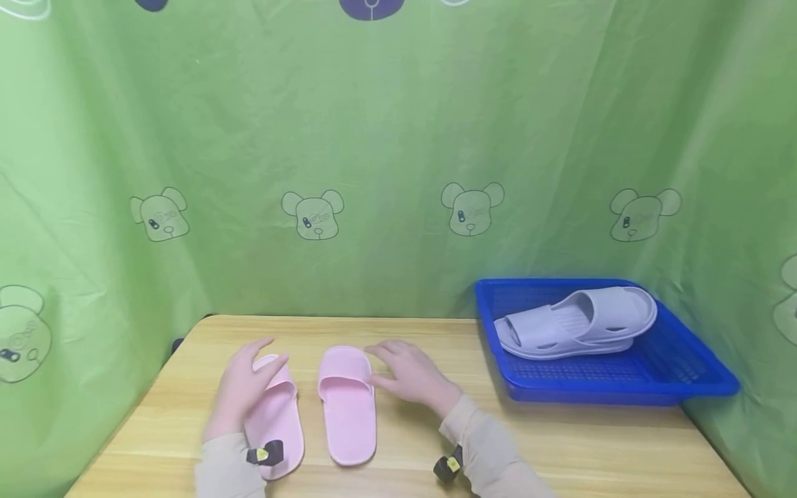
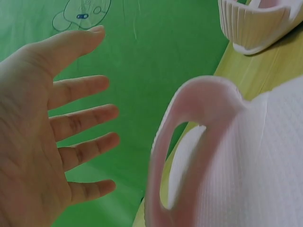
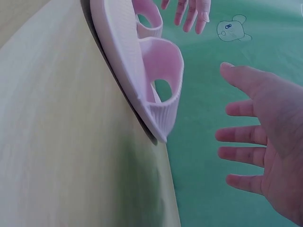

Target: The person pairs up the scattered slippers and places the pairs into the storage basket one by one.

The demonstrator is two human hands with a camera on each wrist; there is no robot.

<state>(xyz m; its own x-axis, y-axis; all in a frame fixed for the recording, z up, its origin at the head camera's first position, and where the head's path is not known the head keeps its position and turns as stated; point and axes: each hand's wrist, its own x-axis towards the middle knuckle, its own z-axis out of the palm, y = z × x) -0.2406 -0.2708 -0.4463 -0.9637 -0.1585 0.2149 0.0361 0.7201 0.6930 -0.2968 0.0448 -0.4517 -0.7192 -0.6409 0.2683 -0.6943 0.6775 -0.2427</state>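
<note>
Two pink slippers lie side by side on the wooden table, toes pointing away. Over the left slipper [image 1: 283, 429] hovers my left hand [image 1: 239, 384], its fingers spread and covering part of the strap in the head view. The left wrist view shows that slipper's strap [image 2: 203, 92] apart from the fingertips. My right hand [image 1: 411, 373] is just right of the right slipper [image 1: 350, 422], fingers extended toward its strap. In the right wrist view the right hand [image 3: 279, 137] has straight, separated fingers, with a gap between them and the ribbed strap [image 3: 165, 111].
A blue plastic basket [image 1: 598, 394] stands at the table's back right. A pair of grey-lilac slippers [image 1: 575, 321] lies in it, one stacked on the other. Green curtain [image 1: 386, 124] with bear-head prints hangs behind and at both sides of the table [image 1: 429, 456].
</note>
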